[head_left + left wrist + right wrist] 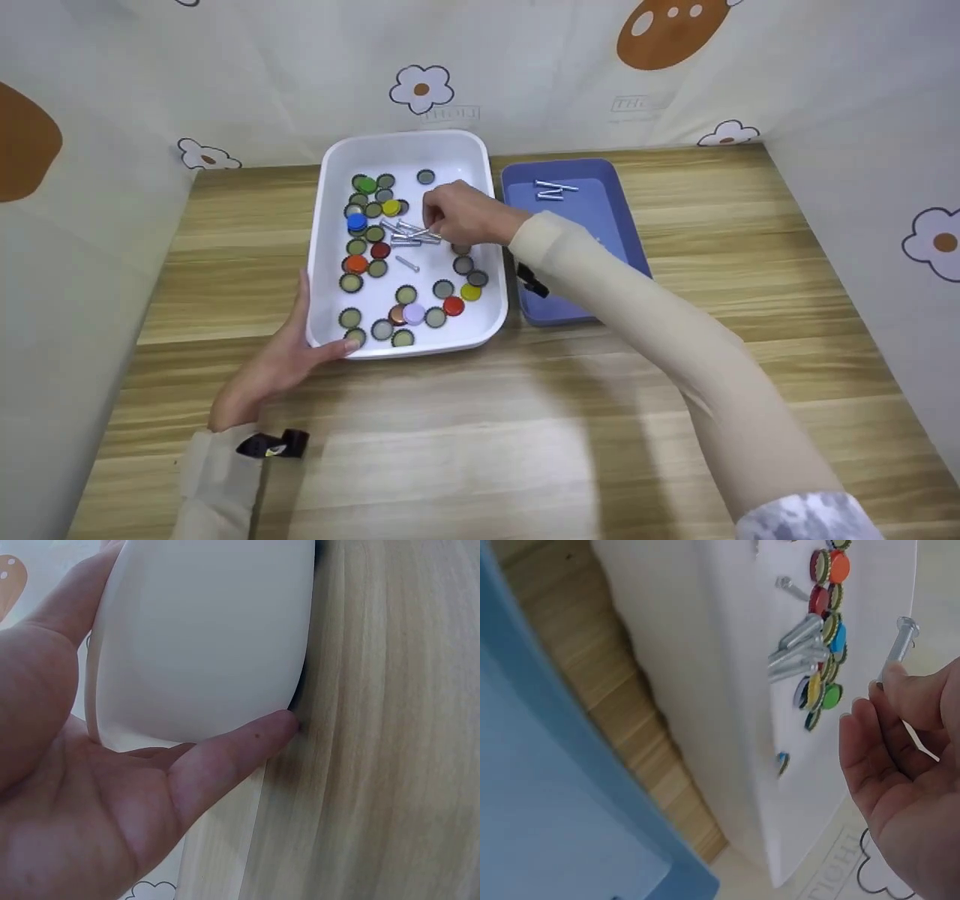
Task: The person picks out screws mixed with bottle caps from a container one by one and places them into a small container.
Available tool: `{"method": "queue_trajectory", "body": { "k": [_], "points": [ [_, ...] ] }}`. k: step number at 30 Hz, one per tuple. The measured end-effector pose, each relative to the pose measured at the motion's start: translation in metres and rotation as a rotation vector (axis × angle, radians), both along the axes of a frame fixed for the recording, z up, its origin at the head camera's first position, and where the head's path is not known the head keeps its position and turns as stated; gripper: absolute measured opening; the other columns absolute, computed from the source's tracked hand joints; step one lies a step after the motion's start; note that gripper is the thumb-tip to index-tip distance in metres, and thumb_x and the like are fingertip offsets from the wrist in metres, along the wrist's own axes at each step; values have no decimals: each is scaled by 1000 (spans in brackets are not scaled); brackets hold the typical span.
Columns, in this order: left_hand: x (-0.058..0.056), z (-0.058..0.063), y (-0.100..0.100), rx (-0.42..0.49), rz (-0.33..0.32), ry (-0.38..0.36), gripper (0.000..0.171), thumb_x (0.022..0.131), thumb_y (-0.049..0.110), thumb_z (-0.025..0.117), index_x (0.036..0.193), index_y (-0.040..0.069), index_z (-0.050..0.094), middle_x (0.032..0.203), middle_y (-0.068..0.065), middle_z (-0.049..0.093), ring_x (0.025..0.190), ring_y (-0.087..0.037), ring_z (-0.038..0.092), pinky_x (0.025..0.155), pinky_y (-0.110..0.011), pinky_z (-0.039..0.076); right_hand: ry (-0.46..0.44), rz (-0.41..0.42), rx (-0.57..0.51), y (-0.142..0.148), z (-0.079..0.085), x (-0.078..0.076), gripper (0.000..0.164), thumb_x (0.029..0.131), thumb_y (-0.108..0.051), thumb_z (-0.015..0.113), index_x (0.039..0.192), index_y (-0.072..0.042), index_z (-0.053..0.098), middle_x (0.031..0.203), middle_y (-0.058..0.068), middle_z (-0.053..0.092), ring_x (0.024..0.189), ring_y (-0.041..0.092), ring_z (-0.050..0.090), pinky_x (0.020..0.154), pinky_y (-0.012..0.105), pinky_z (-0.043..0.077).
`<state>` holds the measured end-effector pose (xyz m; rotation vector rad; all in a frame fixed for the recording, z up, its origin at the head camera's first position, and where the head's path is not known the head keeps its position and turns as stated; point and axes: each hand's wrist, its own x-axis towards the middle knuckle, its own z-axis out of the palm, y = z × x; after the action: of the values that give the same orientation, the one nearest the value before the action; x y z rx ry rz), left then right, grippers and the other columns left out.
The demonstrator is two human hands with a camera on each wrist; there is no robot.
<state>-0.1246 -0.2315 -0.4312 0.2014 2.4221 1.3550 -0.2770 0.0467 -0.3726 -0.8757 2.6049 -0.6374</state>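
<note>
My right hand (463, 213) is over the white tray (405, 154); its thumb and fingers pinch a silvery metal bolt (901, 643), whose head end sticks out past the fingertips in the right wrist view. Below that hand lies a small pile of similar bolts (409, 241), with a loose bolt (407, 263) nearer the front. Bottle caps (832, 696) in several colours, many turned hollow side up, are scattered around the pile. At the tray's near left corner my left hand (281, 360) grips it, thumb over the rim and fingers along the outer wall (202, 637).
Right of the white tray stands a blue tray (555, 319), holding several bolts (551, 190) at its far end; the right forearm crosses over it. Both trays stand on a wood-grain table (750, 300). A flower-patterned sheet (540, 75) hangs behind and at the sides.
</note>
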Motion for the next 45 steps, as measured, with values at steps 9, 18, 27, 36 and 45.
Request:
{"method": "queue_trajectory", "body": {
  "k": [9,18,27,36,45],
  "points": [
    [-1,-3,0,5,-7,-9,126,90,25,75,151,32,-36,169,-21,3,150,-47,23,127,-58,2,13,-50,-51,24,-6,-1,16,92,-1,54,98,0,68,97,13,67,86,21,57,78,29,50],
    [-1,-2,-1,35,-19,4,125,90,25,74,152,34,-34,169,-19,-1,149,-47,26,127,-58,4,-19,-127,-118,46,-4,1,15,96,-3,56,102,1,69,101,14,67,90,22,59,81,33,55],
    [-1,-1,0,15,-19,15,124,90,23,74,153,32,-32,169,-20,3,148,-46,28,127,-58,8,16,-154,-162,65,-4,-1,14,96,-2,56,102,0,68,104,14,66,91,22,59,82,33,55],
    [-1,-2,1,14,-24,17,124,90,25,75,152,36,-32,170,-17,-2,152,-46,19,126,-59,5,39,-177,-160,83,-1,-5,16,94,2,53,102,-1,67,101,12,66,90,22,58,79,32,53],
    [-1,-2,-1,-12,-25,13,125,90,25,75,152,34,-34,169,-18,-7,153,-47,12,126,-60,3,52,-170,-198,95,-2,-7,13,93,2,55,99,-1,66,98,12,66,89,23,58,79,32,51]
  ]
}}
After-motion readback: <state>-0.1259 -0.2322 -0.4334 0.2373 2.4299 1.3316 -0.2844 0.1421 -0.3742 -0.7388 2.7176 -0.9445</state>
